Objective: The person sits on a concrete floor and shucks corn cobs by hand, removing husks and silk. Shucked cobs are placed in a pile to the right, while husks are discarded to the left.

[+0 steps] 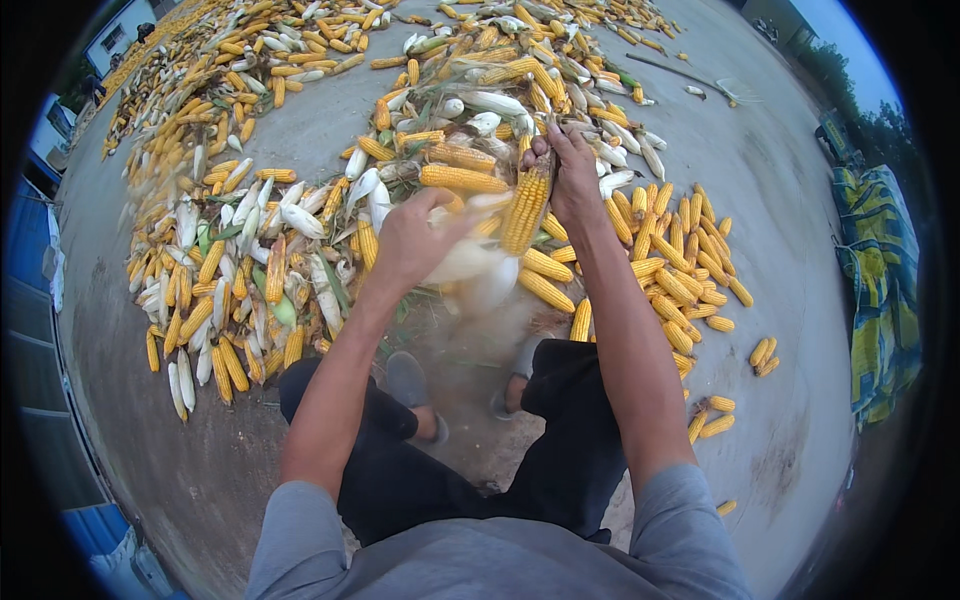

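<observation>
An ear of corn (pixel 526 210) with bare yellow kernels hangs tip down from my right hand (pixel 574 172), whose fingers grip its stem end. Something dark and narrow lies along the ear beside my palm; I cannot tell what it is. My left hand (pixel 424 240) is left of the ear, blurred, its fingers spread near pale husk (pixel 480 274), also blurred. Whether the left fingers hold any husk cannot be told. Husked ears (pixel 546 291) lie just below the held one, and a heap of husked and unhusked corn (pixel 472 112) rises beyond both hands.
More mixed corn (pixel 277 270) spreads at the left and far left. Husked ears (pixel 679 262) are piled on the concrete at the right. A long pole (pixel 679 71) lies farther off. Blue and yellow woven sheeting (pixel 877 292) stands at the right edge. My feet are between the piles.
</observation>
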The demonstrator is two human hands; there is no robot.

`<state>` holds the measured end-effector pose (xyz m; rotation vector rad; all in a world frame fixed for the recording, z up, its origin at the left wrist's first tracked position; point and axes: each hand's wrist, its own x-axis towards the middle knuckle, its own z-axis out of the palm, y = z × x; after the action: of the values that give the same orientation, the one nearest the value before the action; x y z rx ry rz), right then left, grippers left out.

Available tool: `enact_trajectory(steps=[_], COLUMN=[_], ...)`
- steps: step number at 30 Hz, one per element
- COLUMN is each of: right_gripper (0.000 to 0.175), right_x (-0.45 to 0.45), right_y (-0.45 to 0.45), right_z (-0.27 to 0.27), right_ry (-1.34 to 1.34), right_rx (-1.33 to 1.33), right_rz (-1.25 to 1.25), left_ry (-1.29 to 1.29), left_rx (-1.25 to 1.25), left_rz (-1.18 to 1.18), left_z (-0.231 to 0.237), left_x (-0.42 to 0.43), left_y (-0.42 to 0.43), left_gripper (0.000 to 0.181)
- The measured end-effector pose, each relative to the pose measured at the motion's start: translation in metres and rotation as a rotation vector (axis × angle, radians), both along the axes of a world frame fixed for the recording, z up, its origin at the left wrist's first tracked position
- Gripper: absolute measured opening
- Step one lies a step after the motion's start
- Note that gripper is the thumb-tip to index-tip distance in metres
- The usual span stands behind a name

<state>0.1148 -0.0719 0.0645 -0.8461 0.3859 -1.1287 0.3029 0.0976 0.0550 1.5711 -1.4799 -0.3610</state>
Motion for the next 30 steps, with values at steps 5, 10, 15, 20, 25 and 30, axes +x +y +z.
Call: enact_trajectory(steps=[5,10,15,20,25,30], right_gripper=[0.013,0.070,0.047,0.033,0.040,0.057], right_x=[0.024,-0.008,-0.005,0.025,0.038,0.060], right_y=[0.022,0.022,0.026,0.044,0.067,0.100], right_z=[0.004,0.004,-0.005,0.000,-0.008,-0.021], right_ry=[-0.100,1.080,0.817,0.122,0.637,0.996], right_rx=[0.050,-0.368,-0.119,0.400,-0.044,-0.453], right_rz=[0.073,-0.139,0.089,0.144,0.189,0.170], left_ry=[-0.085,-0.061,-0.036,0.757,1.582,1.566], left_rx=[0.263,0.266,0.086,0.084,0.201,0.079], left_rz=[-0.066,-0.040,-0.135,-0.177,-0.165,0.041], left_z=[-0.006,0.000,-0.014,-0.039,-0.017,-0.023], left_x=[-0.036,-0.024,-0.009,-0.014,0.007,0.026], left_y=[-0.011,-0.006,-0.008,-0.022,-0.015,-0.021], left_gripper=[0.056,0.051,0.058,0.062,0.063,0.067])
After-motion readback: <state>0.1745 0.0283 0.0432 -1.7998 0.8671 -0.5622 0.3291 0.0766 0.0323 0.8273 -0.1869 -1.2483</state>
